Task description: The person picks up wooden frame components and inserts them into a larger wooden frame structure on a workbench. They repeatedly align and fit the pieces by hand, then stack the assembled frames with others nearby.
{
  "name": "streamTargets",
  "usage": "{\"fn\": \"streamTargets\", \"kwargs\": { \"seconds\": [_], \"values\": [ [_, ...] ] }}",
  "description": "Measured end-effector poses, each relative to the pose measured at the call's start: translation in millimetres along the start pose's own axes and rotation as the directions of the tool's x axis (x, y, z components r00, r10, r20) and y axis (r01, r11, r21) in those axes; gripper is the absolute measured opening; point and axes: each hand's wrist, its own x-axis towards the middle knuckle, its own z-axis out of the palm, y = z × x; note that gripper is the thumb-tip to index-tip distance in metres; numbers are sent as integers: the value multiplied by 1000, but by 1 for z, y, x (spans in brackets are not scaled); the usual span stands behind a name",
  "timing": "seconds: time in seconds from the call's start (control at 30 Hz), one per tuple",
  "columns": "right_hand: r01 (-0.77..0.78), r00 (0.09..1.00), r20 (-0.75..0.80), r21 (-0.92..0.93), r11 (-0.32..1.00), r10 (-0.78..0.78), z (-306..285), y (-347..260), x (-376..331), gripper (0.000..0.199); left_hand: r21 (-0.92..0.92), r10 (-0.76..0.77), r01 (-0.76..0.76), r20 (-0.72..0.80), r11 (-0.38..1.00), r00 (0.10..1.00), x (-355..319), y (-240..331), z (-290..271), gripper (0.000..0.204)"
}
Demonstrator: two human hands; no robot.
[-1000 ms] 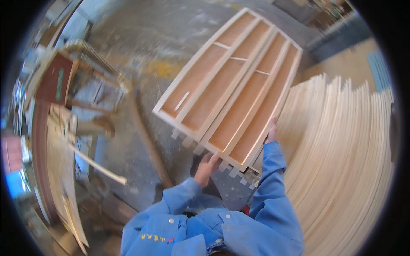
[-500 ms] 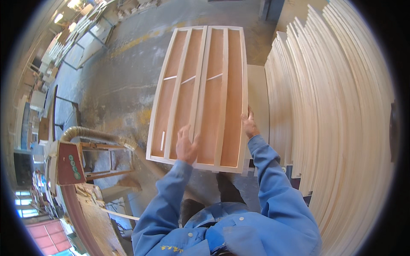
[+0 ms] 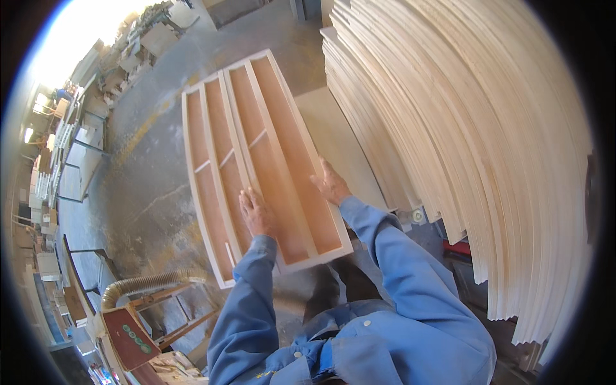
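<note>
A long framed panel (image 3: 307, 221) lies before me, with pale wooden rails and battens over a reddish-brown sheet. Its middle shows a doubled batten; whether it is one piece or two side by side I cannot tell. My left hand (image 3: 258, 213) rests on that middle batten in the near half, fingers stretched forward. At the right edge, my right hand (image 3: 332, 183) grips the rail, thumb on the inner side and fingers along the outside. Thin white strips (image 3: 226, 158) lie slantwise across the bays, and a short white strip (image 3: 230, 254) sits near the left corner.
Tall stacks of pale wooden frames (image 3: 443, 122) stand close on my right. A flat pale board (image 3: 333, 138) lies between them and the panel. At lower left are a ribbed hose (image 3: 144, 282) and a red control box (image 3: 131, 340) with green buttons. Racks (image 3: 83, 151) line the far left.
My view has turned, so the panel now appears slanted and further left. My left hand has slid along the middle batten; my right hand stays at the right rail.
</note>
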Motion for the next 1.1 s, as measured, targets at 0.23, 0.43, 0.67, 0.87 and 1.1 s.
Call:
{"fn": "streamTargets", "kwargs": {
  "seconds": [0.23, 0.43, 0.67, 0.87, 1.1],
  "values": [
    [-18, 999, 45, -63, 998, 21, 2, 7, 3, 80, -87, -34, 35, 12, 996, 999, 0, 10, -13, 70],
    [17, 998, 66, -3, 1000, -17, 4, 17, 4, 79, -115, -40, 40, 4, 993, 999, 28, 19, -29, 71],
    [-110, 962, 247, -33, 993, 115, -28, 45, 57, 69, 13, -91, 91, -14, 996, 996, 78, 27, -13, 64],
    [-174, 974, 222, 602, 779, 46, -31, 42, 251, 61, 103, -22, 29, -66, 994, 998, 77, 25, -9, 56],
    [-75, 995, 95, 462, 884, 34, 13, 15, 406, 68, 46, -13, 15, -41, 999, 999, 77, 31, -18, 53]
  ]
}}
